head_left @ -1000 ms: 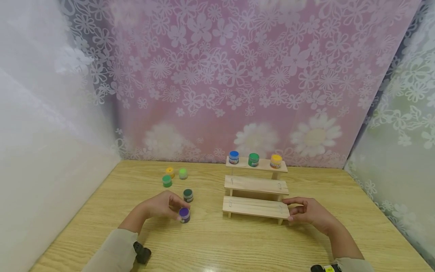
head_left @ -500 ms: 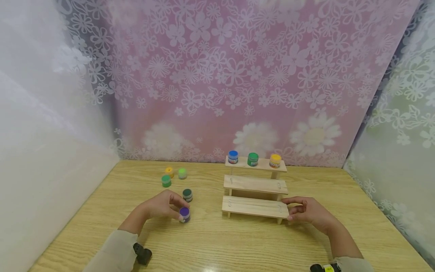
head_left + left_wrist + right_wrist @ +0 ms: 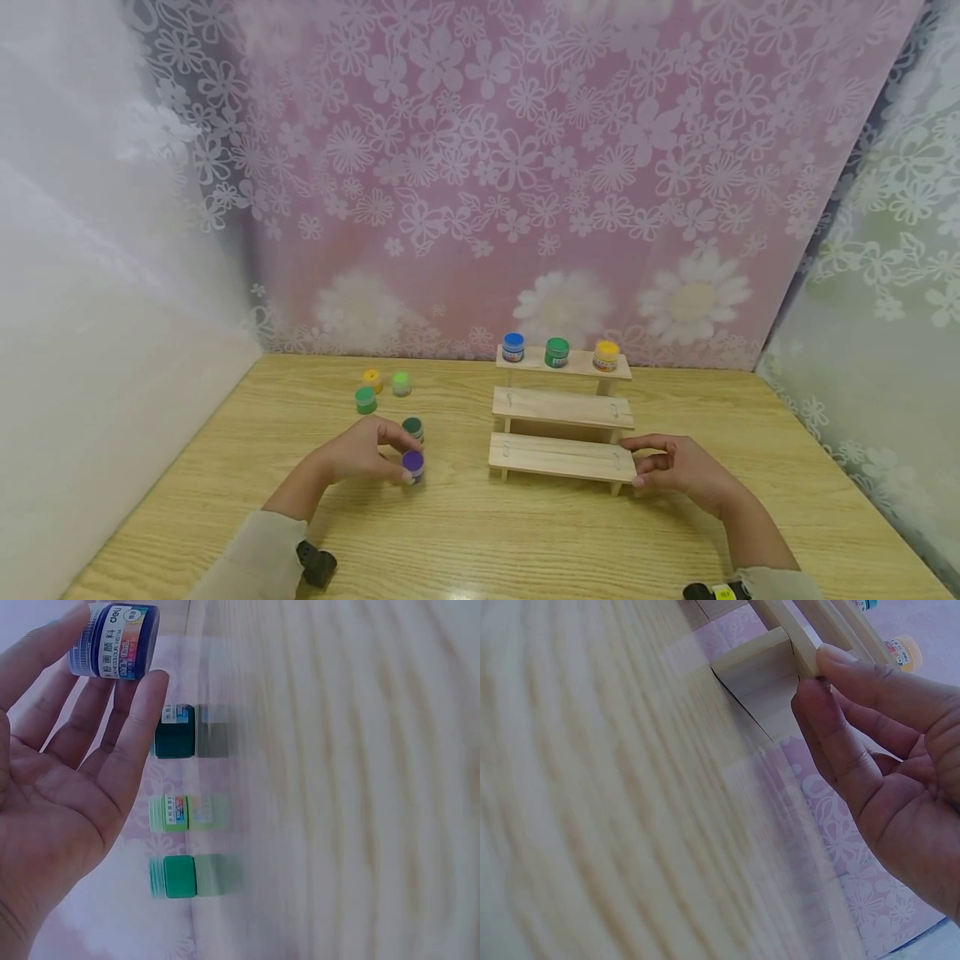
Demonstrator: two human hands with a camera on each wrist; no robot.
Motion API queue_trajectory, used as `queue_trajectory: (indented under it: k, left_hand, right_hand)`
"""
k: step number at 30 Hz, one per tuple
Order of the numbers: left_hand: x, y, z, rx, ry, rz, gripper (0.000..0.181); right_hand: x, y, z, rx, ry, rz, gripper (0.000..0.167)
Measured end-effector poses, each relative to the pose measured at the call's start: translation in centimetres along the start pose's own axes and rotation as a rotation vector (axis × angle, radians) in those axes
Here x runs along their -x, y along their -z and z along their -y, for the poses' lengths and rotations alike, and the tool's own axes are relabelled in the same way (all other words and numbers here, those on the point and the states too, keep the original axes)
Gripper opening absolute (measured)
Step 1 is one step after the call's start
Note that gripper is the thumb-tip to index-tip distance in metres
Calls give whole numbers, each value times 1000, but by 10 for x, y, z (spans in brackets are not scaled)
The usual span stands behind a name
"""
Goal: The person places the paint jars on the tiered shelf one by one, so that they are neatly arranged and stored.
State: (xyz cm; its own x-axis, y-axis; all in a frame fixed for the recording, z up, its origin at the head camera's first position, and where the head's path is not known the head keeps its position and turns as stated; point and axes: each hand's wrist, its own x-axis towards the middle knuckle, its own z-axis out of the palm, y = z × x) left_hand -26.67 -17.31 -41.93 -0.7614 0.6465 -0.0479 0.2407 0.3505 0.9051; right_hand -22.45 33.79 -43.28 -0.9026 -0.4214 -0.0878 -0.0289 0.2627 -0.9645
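Nudging a touch right and farther back vs. half a sec ago, w/ a squat, round, purple-topped plastic paint jar pinched btwn thumb and fingertips of the bare left hand. Held by the sides, top up, prob to keep the jar level. Looks lifted just off the pale, wavy-grained wood table, going by the L wrist view.

Over to the R: gripping the end of the lowest board on a three-tier, stepped, unpainted wood rack w/ the bare right hand. Narrow hold, w/ thumb at the front corner and a finger at the back. Prob to stop any sliding, given such thin boards and slim legs.

Up on the top tier, L to R, well spaced: a round blue paint jar, a round mid-green paint jar, a round yellow paint jar. Spaced apart maybe for easy viewing.

Just behind the purple one, a dark-green squat jar. Farther back, loosely bunched: a small green jar, a yellow-orange jar, a lime-green jar. Ribbed, paler lids and printed labels in the L wrist view, plus soft reflections on the glossy tabletop.
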Motion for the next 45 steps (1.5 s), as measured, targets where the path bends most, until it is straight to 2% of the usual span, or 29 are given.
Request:
queue_trajectory:
  k: [9, 19, 29, 45]
  left_hand:
    - [-4, -3, -6, 34, -42, -35, 42]
    - [-9, -5, -14, 12, -100, -79, 42]
    - [-18, -10, -24, 61, -164, -123, 39]
    - [-28, -20, -56, 54, -152, -180, 45]
  right_hand:
    - [0, 0, 0, 3, 4, 0, 61]
    - [0, -1, -1, -7, 0, 7, 61]
    - [0, 0, -2, 5, -1, -5, 61]
    - [1, -2, 1, 38, 5, -17, 60]
